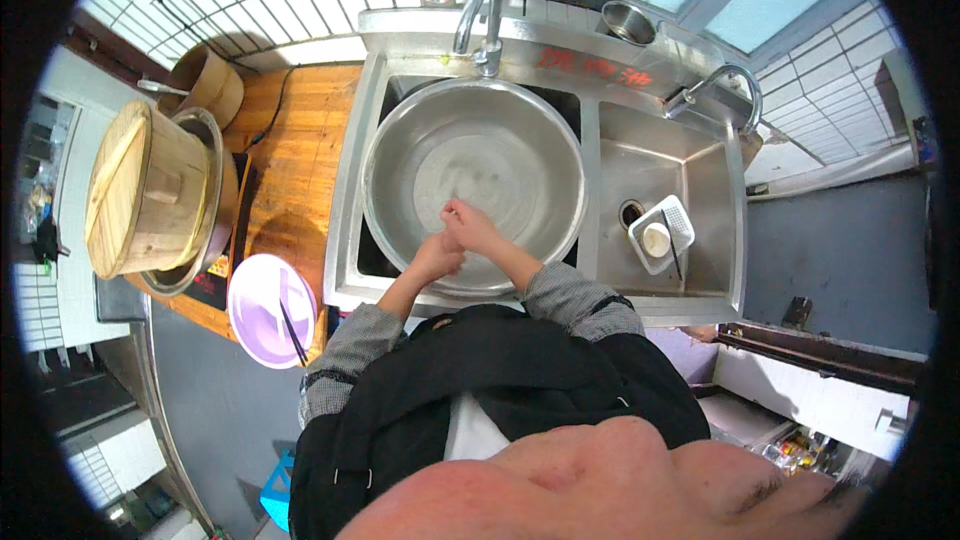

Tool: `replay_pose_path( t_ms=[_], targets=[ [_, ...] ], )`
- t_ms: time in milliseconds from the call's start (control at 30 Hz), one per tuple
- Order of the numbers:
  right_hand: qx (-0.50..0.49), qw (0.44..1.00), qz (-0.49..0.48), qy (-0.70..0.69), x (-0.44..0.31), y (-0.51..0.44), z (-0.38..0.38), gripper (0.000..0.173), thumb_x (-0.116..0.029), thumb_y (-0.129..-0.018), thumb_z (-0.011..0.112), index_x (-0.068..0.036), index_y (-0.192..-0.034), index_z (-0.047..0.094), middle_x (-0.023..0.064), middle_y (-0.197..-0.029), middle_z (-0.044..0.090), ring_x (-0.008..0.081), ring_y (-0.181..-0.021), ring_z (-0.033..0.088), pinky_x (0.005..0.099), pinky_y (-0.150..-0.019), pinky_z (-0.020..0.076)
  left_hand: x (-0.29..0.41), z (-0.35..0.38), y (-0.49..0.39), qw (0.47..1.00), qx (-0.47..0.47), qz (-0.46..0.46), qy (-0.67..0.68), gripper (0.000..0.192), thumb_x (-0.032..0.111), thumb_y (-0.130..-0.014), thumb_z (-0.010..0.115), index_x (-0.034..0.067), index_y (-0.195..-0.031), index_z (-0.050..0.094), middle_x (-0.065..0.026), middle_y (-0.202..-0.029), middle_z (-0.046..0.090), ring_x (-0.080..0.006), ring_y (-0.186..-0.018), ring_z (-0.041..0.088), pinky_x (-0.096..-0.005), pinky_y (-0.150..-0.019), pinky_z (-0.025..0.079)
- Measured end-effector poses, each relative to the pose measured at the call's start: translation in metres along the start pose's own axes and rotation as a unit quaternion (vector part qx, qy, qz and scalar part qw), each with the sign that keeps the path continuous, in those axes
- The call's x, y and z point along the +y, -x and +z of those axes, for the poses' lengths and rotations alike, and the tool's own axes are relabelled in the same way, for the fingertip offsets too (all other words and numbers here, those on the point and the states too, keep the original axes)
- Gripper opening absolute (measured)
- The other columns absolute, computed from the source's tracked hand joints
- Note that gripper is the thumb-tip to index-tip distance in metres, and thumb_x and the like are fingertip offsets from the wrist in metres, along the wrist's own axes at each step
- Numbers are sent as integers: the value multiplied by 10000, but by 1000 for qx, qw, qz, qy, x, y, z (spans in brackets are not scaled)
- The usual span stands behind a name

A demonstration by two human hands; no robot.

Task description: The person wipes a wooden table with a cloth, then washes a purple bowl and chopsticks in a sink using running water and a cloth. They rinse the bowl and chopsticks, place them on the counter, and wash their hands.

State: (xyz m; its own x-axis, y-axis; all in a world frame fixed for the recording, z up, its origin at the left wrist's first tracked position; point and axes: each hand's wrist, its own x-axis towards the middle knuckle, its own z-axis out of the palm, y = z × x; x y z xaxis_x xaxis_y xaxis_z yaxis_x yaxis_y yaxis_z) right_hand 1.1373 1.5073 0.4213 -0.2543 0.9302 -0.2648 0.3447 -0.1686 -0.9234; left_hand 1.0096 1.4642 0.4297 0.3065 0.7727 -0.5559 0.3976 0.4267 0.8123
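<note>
A large round stainless steel basin (480, 142) rests over the left sink compartment, beneath a curved chrome faucet (489, 22). Both my hands are together above the near part of the basin. My left hand (437, 257) is lower and to the left, touching my right hand (469, 226), whose fingers are bent inward. Whether anything small lies between the fingers cannot be made out. The basin's bottom looks wet or smudged. Grey checked sleeves reach to my forearms, and a black apron covers my front.
In the right sink compartment (637, 135) sits a white plastic basket (677, 217) with a round pale item and a dark stick. A lidded wooden steamer (150, 187) in a metal pan, a wooden bucket (217, 86) and a purple bowl (259, 315) with chopsticks stand on the left wooden counter.
</note>
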Motion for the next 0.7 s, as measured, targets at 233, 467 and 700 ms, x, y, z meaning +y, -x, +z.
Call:
replay_pose_path(
  t_ms=[233, 467, 700],
  targets=[
    [27, 945, -309, 107, -11, 21, -14, 180, -192, -850, 496, -63, -876, 619, 119, -804, 608, 300, -765, 592, 377, -685, 465, 3, -32, 12, 881, -249, -90, 393, 152, 211, -809, 600, 140, -780, 469, 47, -600, 370, -62, -494, 351, -193, -417, 226],
    [-33, 900, -237, 365, -13, 38, 7, 310, -262, -860, 426, -33, -721, 583, 201, -738, 603, 393, -694, 581, 484, -618, 441, -40, -15, 13, 925, -292, -48, 237, 107, 181, -776, 606, 125, -824, 529, 46, -566, 394, -97, -485, 374, -246, -432, 294],
    [-143, 888, -43, 436, 32, 28, 27, 413, -304, -923, 314, -15, -851, 601, 237, -875, 622, 434, -787, 585, 535, -699, 439, -64, 27, 19, 963, 95, 84, -236, 301, 120, -723, 558, 62, -1016, 586, -167, -906, 640, -356, -859, 606, -454, -689, 467]
  ],
)
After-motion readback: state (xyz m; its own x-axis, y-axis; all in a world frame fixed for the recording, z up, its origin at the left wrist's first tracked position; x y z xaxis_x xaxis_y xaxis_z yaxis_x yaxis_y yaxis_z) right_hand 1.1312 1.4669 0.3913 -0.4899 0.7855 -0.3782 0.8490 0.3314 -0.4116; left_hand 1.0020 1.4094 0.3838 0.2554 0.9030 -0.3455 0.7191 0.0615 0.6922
